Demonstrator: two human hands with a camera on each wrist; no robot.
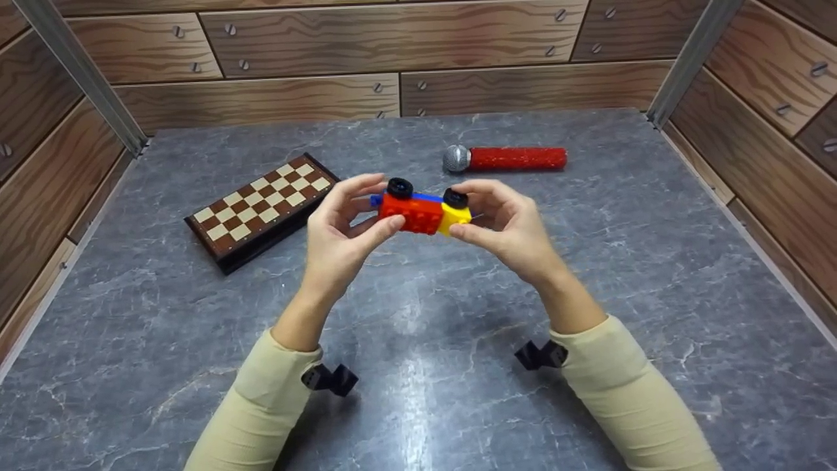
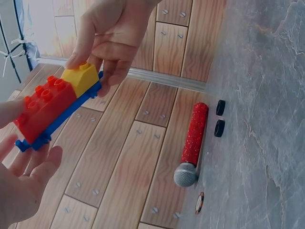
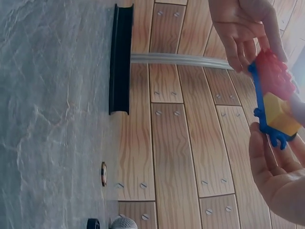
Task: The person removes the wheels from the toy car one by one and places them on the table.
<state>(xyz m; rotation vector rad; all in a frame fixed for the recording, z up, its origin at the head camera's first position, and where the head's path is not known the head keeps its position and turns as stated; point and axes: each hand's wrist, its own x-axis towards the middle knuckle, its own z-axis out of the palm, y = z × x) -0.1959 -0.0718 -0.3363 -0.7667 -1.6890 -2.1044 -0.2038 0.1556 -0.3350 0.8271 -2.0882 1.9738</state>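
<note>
Both hands hold a toy vehicle (image 1: pixel 412 213) built of blocks above the table. It has a red studded block (image 2: pixel 47 107), a yellow block (image 2: pixel 81 78) and a blue base (image 2: pixel 71 112) with small side stubs. My left hand (image 1: pixel 340 229) grips the red end, thumb on the near face and fingers behind. At the yellow end, my right hand (image 1: pixel 513 226) pinches between thumb and fingers. Two black wheels (image 2: pixel 219 128) stand on the table, apart from the toy in the left wrist view; in the head view black wheels (image 1: pixel 399 188) show just past its upper edge.
A folded chessboard (image 1: pixel 261 203) lies at the left. Behind the hands lies a microphone (image 1: pixel 516 158) with a red handle. A small round disc (image 3: pixel 104 174) is on the table between them. Wood-patterned walls (image 1: pixel 392 39) surround the grey marbled table (image 1: pixel 418 366).
</note>
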